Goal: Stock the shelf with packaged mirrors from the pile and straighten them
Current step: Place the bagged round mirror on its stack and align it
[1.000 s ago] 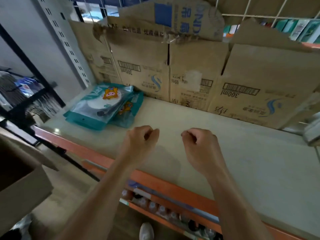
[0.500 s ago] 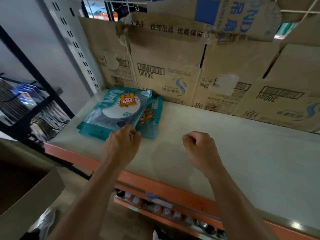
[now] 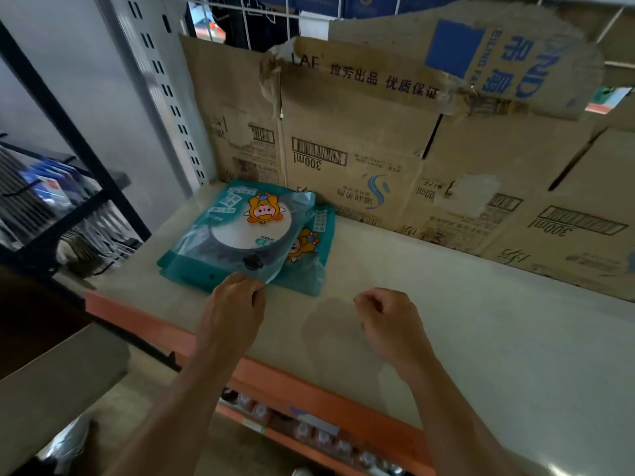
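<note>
A small stack of teal packaged mirrors lies at the left end of the pale shelf (image 3: 446, 338). The top packaged mirror (image 3: 247, 231) shows a round white mirror and an orange cartoon figure. A second packaged mirror (image 3: 309, 259) sticks out from under it to the right. My left hand (image 3: 233, 304) pinches the near edge of the top packaged mirror with curled fingers. My right hand (image 3: 388, 321) hovers over the bare shelf to the right, fingers curled, holding nothing.
Flattened cardboard boxes (image 3: 378, 149) line the back of the shelf. A slotted grey upright (image 3: 161, 84) stands at the left rear. The shelf's orange front edge (image 3: 309, 393) runs below my wrists, small bottles (image 3: 319, 438) beneath it. A cardboard box (image 3: 51, 372) sits lower left.
My left hand moved left and forward from mid-shelf to the mirror stack and took hold of the top pack's edge. The right hand stayed put, still curled.
</note>
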